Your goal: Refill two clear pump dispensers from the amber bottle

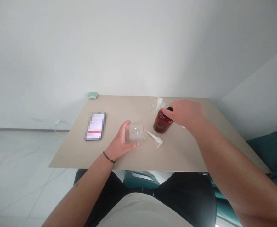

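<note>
Beyond the left hand (119, 142) lies a flat black-edged phone (95, 126), its screen pixelated. That hand spreads open around a clear square plastic dish (136, 133). Just right of the grip lies a slim white plastic pump (154, 138). The right hand (184, 115) presses together, pinching the black neck of a round amber bottle (162, 123), with a clear plastic sleeve (157, 104) just behind.

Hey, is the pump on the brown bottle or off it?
Off: the white pump lies on the table beside the brown bottle, whose top is under the right hand.
</note>
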A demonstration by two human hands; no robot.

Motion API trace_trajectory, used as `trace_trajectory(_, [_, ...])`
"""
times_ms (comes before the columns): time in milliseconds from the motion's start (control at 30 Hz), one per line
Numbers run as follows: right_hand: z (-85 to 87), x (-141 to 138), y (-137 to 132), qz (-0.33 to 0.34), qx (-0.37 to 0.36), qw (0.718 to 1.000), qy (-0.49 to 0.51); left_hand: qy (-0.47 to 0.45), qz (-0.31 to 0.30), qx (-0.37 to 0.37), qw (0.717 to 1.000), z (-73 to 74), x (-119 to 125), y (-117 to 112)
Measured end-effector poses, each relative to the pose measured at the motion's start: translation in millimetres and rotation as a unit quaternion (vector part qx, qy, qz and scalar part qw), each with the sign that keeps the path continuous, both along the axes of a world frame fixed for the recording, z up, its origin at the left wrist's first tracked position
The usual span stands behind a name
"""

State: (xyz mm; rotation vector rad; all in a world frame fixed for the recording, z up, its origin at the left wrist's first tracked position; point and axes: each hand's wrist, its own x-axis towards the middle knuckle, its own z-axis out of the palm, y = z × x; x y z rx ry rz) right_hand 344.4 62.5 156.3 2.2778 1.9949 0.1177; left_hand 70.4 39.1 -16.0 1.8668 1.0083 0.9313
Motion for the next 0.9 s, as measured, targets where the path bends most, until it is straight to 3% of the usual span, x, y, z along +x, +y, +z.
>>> trace_trajectory(133, [20.9, 0, -18, 0.002, 0.088, 0.996, 0.003, 0.007, 0.050, 0.074, 0.996, 9.0, 0, -6])
trace_trajectory(233, [35.6, -9, -40, 0.025, 0.139, 0.990, 0.009, 0.023, 0.091, 0.170, 0.981, 35.2, 13, -26])
trace_trajectory(300, [40.6, -19, -57, 0.046, 0.145, 0.988, 0.014, 0.008, 0.072, 0.201, 0.977, 55.5, 28, -45])
trace_trajectory(367, [40.3, -32, -73, 0.073, 0.133, 0.988, 0.019, -0.022, 0.037, 0.174, 0.984, 71.4, 44, -62])
trace_trajectory(433, [35.6, -43, -88, 0.103, 0.118, 0.987, 0.027, -0.050, 0.029, 0.088, 0.994, 79.7, 57, -74])
trace_trajectory(567, [19.8, -52, -105, 0.147, 0.078, 0.985, 0.052, -0.109, -0.015, -0.059, 0.992, 78.4, 65, -82])
trace_trajectory(733, [7.3, -45, -98, 0.214, 0.045, 0.971, 0.098, -0.168, -0.055, -0.104, 0.979, 71.7, 57, -75])
trace_trajectory(900, [14.3, -39, -88, 0.269, 0.042, 0.953, 0.133, -0.209, -0.103, -0.132, 0.964, 69.3, 56, -66])
